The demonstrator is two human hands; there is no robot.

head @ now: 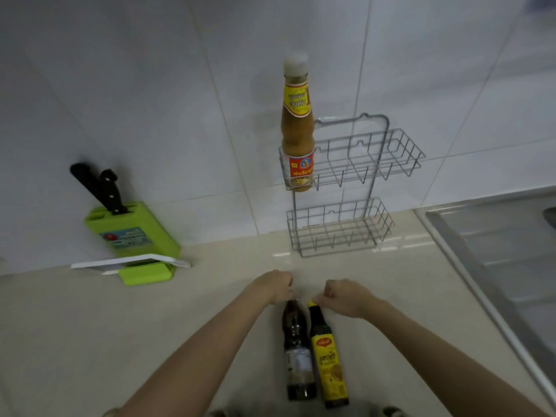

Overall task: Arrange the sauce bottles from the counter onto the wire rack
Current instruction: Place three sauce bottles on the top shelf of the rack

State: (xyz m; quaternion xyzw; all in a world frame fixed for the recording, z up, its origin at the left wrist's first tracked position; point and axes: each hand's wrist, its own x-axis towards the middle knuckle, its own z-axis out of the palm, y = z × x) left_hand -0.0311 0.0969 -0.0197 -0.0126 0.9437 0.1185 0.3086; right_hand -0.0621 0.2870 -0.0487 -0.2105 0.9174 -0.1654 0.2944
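Observation:
A two-tier wire rack (pixel 355 188) hangs on the tiled wall above the counter. A tall yellow-labelled sauce bottle (pixel 297 127) stands upright in the left end of its upper basket. Two dark bottles stand on the counter near me: a clear-labelled one (pixel 298 353) and, right of it, a yellow-labelled one (pixel 329 356). My left hand (pixel 275 285) is closed over the top of the clear-labelled bottle. My right hand (pixel 343 296) pinches the yellow cap of the other bottle. Both caps are mostly hidden by my fingers.
A green knife block (pixel 132 233) with black-handled knives leans at the wall on the left, with a white board (pixel 129 261) in its stand. A steel sink (pixel 493 251) lies to the right. The rack's lower basket holds nothing.

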